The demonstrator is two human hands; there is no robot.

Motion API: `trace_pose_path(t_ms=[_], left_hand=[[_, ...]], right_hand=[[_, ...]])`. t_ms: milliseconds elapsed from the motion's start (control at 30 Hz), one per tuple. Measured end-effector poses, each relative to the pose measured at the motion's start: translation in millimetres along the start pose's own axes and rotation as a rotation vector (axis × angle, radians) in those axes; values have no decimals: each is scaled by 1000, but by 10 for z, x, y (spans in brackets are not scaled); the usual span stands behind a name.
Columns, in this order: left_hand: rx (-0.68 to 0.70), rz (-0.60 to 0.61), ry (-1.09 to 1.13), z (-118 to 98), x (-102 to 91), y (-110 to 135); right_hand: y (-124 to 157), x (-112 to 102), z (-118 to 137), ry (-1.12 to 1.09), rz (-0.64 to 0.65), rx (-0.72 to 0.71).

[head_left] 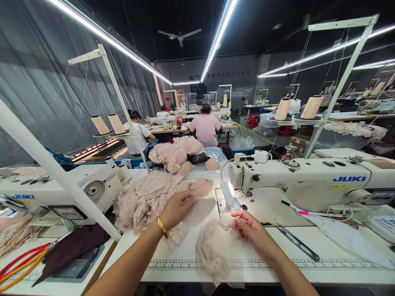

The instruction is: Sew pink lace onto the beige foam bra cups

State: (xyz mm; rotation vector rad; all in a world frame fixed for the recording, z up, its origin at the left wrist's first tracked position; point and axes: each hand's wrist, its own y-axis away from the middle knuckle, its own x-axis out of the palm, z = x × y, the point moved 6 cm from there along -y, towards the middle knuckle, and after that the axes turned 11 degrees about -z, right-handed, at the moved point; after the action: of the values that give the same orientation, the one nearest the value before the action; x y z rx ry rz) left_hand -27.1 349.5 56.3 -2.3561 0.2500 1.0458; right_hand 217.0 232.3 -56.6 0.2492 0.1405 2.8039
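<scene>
My left hand (180,207), a gold bracelet at its wrist, reaches over the left side of the table with fingers loosely stretched and apart. Its fingertips are beside a smooth beige cup-shaped piece (203,188), at the edge of a heap of beige lace garments (148,193). My right hand (247,228) is closed near the needle area of the sewing machine (290,181), fingertips pinched at the edge of a sheer beige lace piece (212,250). That piece lies crumpled on the table toward me. A small clear loop (224,225) shows beside the right fingertips.
Black tweezers (299,244) and a pen (290,205) lie right of my right hand. A printed ruler (173,264) runs along the front edge. Orange-and-red-handled scissors (24,263) lie left. Thread cones (311,107) stand above the machine. Other people (205,129) sit ahead.
</scene>
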Motion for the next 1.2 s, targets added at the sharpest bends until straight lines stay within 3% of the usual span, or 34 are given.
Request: trace_pose_path(t_ms=[133,267,400,467,567,667,733,800,900,967,1000,1067,1133,1200], left_hand=[[101,230,63,-369,357,299],[155,291,30,-499,604,327],[240,367,75,-596,691,309],[284,514,205,-655,731,341],[227,811,382,-663,778,422],[99,905,386,-585,731,433],[63,834,366,-550,638,391],[155,624,280,-547,493,302],[536,170,-20,-624,266,250],[781,12,-257,-652,287,347],[851,7,-358,-635,356,401],[891,110,-469,-570,546,492],[867,222,-450,-530,720,537],[881,251,-386,-554,857,512]], right_hand=[[134,-19,56,-9,-13,-17],[196,-27,130,55,10,-85],[317,62,244,171,92,-182],[449,182,361,307,208,-322],[691,361,595,530,374,-699],[815,396,826,625,306,-1077],[830,385,940,662,169,-1295],[825,383,998,692,15,-1493],[735,408,936,731,-107,-1664],[585,421,806,776,-54,-1649],[497,417,728,801,-4,-1621],[312,382,573,865,112,-1536],[118,302,456,920,195,-1402],[-76,191,387,941,238,-1220]])
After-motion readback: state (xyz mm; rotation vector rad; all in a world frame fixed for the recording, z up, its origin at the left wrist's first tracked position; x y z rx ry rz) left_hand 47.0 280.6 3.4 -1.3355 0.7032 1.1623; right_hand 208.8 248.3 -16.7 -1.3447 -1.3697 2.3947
